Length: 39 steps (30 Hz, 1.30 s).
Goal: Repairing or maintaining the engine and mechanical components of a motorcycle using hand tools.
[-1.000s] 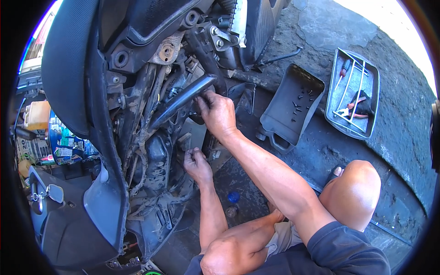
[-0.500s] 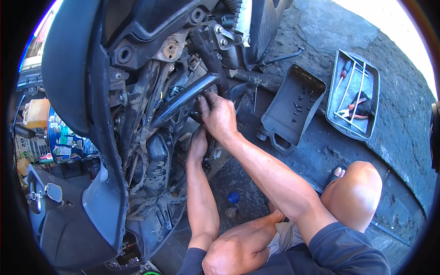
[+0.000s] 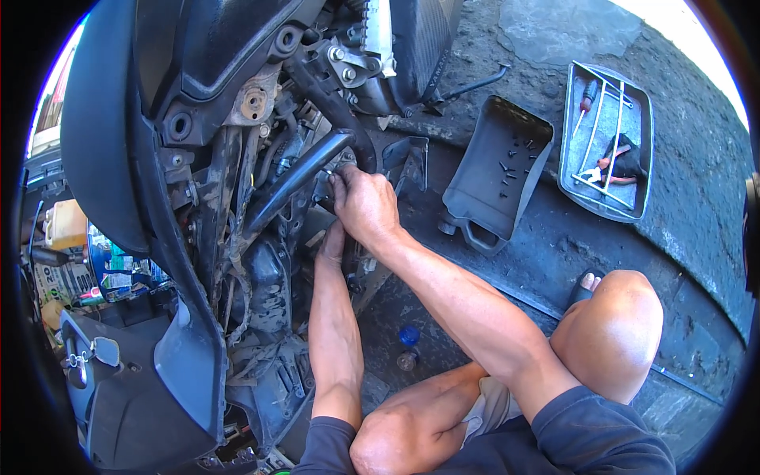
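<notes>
A partly stripped motorcycle (image 3: 170, 47) fills the left side, its frame tubes and dusty engine parts exposed. My right hand (image 3: 369, 204) is closed just below the end of a thick black tube (image 3: 301, 178), thumb and fingers pinched together. Whatever lies between those fingertips is too small and shaded to name. Below it, my left hand (image 3: 331, 244) reaches up among the engine parts beside a dark engine cover (image 3: 265, 277). Its fingers are hidden behind the right hand and the parts.
A cut-open black jug (image 3: 475, 170) holds several small screws. Beside it, a grey tray (image 3: 567, 170) carries a screwdriver (image 3: 587, 99), red-handled pliers (image 3: 613, 162) and a white wire rack (image 3: 600, 131). A small blue-capped bottle (image 3: 408, 336) lies near my leg. Keys (image 3: 77, 360) hang at the lower left.
The whole view has shifted, so the motorcycle appears a little further left. Both hands stay at the same spot by the black tube, with the right hand's grip only slightly altered.
</notes>
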{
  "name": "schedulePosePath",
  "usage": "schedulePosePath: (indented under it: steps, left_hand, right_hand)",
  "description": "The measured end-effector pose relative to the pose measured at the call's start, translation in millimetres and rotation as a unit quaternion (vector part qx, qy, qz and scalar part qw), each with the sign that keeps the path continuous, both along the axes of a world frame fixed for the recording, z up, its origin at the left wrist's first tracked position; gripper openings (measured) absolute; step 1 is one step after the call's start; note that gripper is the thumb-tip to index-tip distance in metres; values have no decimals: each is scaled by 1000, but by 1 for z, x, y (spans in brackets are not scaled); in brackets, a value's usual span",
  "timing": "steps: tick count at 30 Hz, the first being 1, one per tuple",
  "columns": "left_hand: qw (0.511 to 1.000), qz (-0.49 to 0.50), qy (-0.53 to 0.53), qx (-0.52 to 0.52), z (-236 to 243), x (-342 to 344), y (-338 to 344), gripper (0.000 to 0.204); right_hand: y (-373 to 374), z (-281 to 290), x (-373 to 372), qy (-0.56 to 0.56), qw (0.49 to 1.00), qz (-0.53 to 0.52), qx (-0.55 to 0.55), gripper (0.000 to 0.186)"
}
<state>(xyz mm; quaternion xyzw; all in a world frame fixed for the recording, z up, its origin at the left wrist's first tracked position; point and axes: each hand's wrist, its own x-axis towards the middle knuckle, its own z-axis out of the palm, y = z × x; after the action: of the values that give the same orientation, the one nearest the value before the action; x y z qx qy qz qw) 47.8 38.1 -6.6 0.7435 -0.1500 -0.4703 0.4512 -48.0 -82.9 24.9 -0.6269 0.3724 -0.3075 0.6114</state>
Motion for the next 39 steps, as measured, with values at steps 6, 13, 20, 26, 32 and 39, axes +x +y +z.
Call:
schedulePosePath:
  steps: [6,13,20,26,32,39]
  left_hand:
    - [999,-12,11,-45,-5,2,-2,44]
    - [987,-60,79,-126,-12,10,5,49]
    - [988,-59,2,-140,-25,13,11,57]
    - [978,-31,-204,-7,-21,13,27,60]
    - [938,-17,-344,30,-18,0,22,51]
    - [891,-21,-452,36,20,-19,18,44]
  right_hand:
    - [-14,-18,-7,-94,988,69,100,24]
    - [-19,-16,-11,-151,953,105,239,26]
    - [-22,-18,-14,-144,959,125,211,28]
    - [-27,-27,-27,-141,957,108,230,28]
    - [-9,-31,-27,-86,989,77,87,24]
    - [16,20,-15,67,984,161,20,30]
